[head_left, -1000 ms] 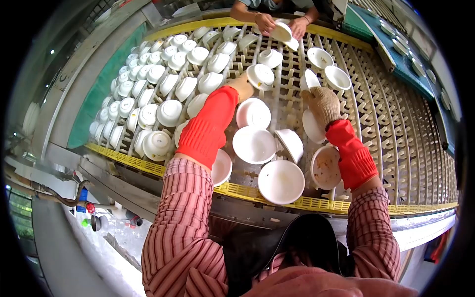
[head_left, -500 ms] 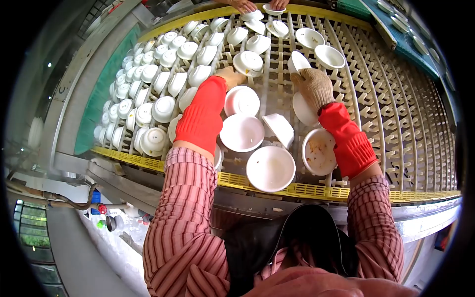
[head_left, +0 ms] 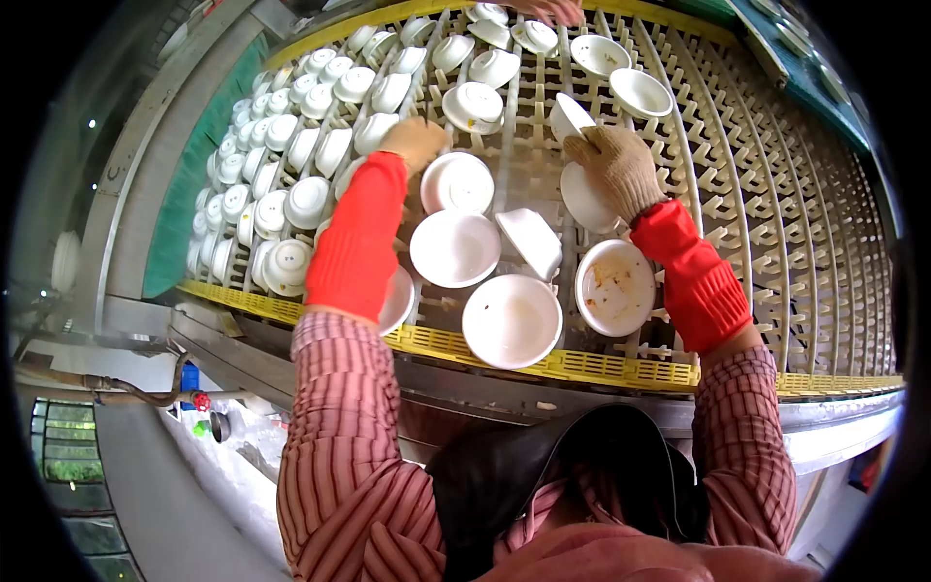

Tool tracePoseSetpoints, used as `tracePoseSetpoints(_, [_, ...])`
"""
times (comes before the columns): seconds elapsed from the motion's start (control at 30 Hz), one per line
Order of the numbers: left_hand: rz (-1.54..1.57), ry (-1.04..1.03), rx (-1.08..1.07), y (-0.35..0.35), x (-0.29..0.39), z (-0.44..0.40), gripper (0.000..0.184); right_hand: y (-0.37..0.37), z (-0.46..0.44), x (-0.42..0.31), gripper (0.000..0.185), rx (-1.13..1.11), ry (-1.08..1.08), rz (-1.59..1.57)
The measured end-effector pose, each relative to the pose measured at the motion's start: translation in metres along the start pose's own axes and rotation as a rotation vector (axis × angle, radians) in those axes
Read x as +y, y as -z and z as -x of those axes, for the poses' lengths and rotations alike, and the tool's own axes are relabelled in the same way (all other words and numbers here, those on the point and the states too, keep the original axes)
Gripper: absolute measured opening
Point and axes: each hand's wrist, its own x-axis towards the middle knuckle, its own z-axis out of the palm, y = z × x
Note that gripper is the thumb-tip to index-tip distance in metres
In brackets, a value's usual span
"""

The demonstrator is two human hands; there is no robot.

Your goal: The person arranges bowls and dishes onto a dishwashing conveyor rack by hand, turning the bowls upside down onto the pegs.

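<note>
Dozens of white bowls (head_left: 305,199) sit bottom up in rows toward the left end of a pegged conveyor (head_left: 776,252), with a green sheet (head_left: 179,194) beyond them. The left hand (head_left: 414,144), in a tan glove with a red cuff, reaches in past the middle, its back to the camera; its fingers are bent, and I cannot tell whether they grip anything. Just beside it, toward the far edge, an upturned bowl with a yellow mark (head_left: 473,105) rests on the pegs. The right hand (head_left: 613,170), gloved alike, has curled fingers at a tilted bowl (head_left: 568,114); whether it grips that bowl is hidden. Another bowl (head_left: 584,194) lies partly under this hand.

Nearer the yellow near edge (head_left: 630,371) stands a food-stained bowl (head_left: 615,288), its inside showing brown and orange scraps. Left of it, a mouth-up bowl with a dark speck (head_left: 512,322) overlaps the edge in view, with a clean-looking bowl (head_left: 455,248) behind it and a bowl on its side (head_left: 530,242) between. At the far edge a co-worker's hand (head_left: 553,10) is partly cut off, near several bowls.
</note>
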Motion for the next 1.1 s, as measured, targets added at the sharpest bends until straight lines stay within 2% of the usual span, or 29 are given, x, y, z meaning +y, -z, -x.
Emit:
tracePoseSetpoints(0.03, [0.282, 0.214, 0.024, 0.018, 0.023, 0.031, 0.042, 0.006, 0.006, -0.005, 0.038, -0.015, -0.052, -0.046])
tracePoseSetpoints(0.07, [0.568, 0.401, 0.086, 0.038, 0.046, 0.064, 0.039, 0.009, 0.008, -0.008, 0.041, -0.011, -0.201, -0.213])
tracePoseSetpoints(0.1, [0.746, 0.466, 0.162, 0.055, 0.057, 0.089, 0.037, 0.024, 0.009, -0.017, 0.049, -0.029, -0.299, -0.430])
tracePoseSetpoints(0.17, [0.982, 0.385, 0.308, 0.067, 0.052, 0.124, 0.034, 0.018, -0.009, 0.007, 0.047, -0.042, -0.165, -0.978])
tracePoseSetpoints(0.23, [1.146, 0.321, 0.316, 0.078, 0.056, 0.156, 0.033, 0.041, -0.022, -0.015, 0.049, -0.094, 0.048, -0.849])
tracePoseSetpoints(0.3, [1.236, 0.282, 0.298, 0.074, 0.067, 0.184, 0.032, 0.034, -0.032, -0.070, 0.053, -0.136, -0.182, -1.426])
tracePoseSetpoints(0.37, [1.244, 0.272, 0.252, 0.063, 0.087, 0.206, 0.032, 0.017, -0.055, -0.114, 0.058, -0.198, -0.168, -1.597])
tracePoseSetpoints(0.4, [1.231, 0.298, 0.241, 0.056, 0.095, 0.218, 0.031, -0.003, -0.071, -0.121, 0.057, -0.255, -0.047, -1.694])
tracePoseSetpoints(0.47, [1.231, 0.272, 0.219, 0.049, 0.095, 0.234, 0.035, -0.018, -0.073, -0.104, 0.047, -0.340, 0.282, -0.549])
tracePoseSetpoints(0.53, [1.292, 0.270, 0.220, 0.044, 0.089, 0.247, 0.038, -0.011, -0.052, -0.100, 0.046, -0.256, 0.587, 0.107])
tracePoseSetpoints(0.57, [1.272, 0.254, 0.274, 0.042, 0.084, 0.254, 0.035, -0.034, -0.050, -0.058, 0.040, 0.043, 1.043, 0.118])
tracePoseSetpoints(0.6, [1.252, 0.243, 0.319, 0.041, 0.078, 0.261, 0.032, -0.024, -0.020, -0.051, 0.040, 0.112, 1.074, 0.095])
tracePoseSetpoints(0.63, [1.230, 0.232, 0.362, 0.040, 0.076, 0.267, 0.030, 0.003, 0.009, -0.060, 0.045, -0.110, 0.905, 0.146])
tracePoseSetpoints(0.67, [1.195, 0.291, 0.381, 0.042, 0.076, 0.272, 0.041, 0.030, 0.031, -0.090, 0.052, -0.525, 0.070, -0.246])
tracePoseSetpoints(0.7, [1.171, 0.261, 0.414, 0.040, 0.074, 0.273, 0.044, 0.027, 0.049, -0.065, 0.049, -0.420, 0.153, -0.327])
tracePoseSetpoints(0.77, [1.110, 0.207, 0.496, 0.041, 0.068, 0.273, 0.049, 0.038, 0.077, -0.041, 0.068, -0.211, 0.474, -0.145])
tracePoseSetpoints(0.83, [0.984, 0.205, 0.524, 0.052, 0.070, 0.279, 0.055, 0.059, 0.095, -0.026, 0.091, -0.278, 0.641, -0.034])
tracePoseSetpoints(0.87, [0.892, 0.188, 0.562, 0.052, 0.066, 0.281, 0.056, 0.059, 0.103, -0.026, 0.100, -0.261, 0.785, -0.084])
tracePoseSetpoints(0.9, [0.798, 0.170, 0.596, 0.053, 0.065, 0.284, 0.057, 0.066, 0.110, -0.029, 0.102, -0.270, 0.805, -0.010])
tracePoseSetpoints(0.93, [0.776, 0.161, 0.421, 0.057, 0.064, 0.292, 0.057, 0.075, 0.117, -0.033, 0.103, -0.277, 0.821, 0.065])
tracePoseSetpoints(1.03, [0.314, 0.168, -0.135, 0.070, 0.090, 0.301, 0.056, 0.091, 0.127, -0.034, 0.107, -0.396, 0.798, 0.185])
tracePoseSetpoints(1.07, [0.019, 0.138, 0.037, 0.034, 0.087, 0.299, 0.053, 0.087, 0.132, -0.021, 0.106, -0.423, 0.808, 0.278])
tracePoseSetpoints(1.1, [-0.022, 0.141, 0.000, 0.029, 0.084, 0.297, 0.051, 0.089, 0.134, -0.021, 0.098, -0.449, 0.818, 0.298])
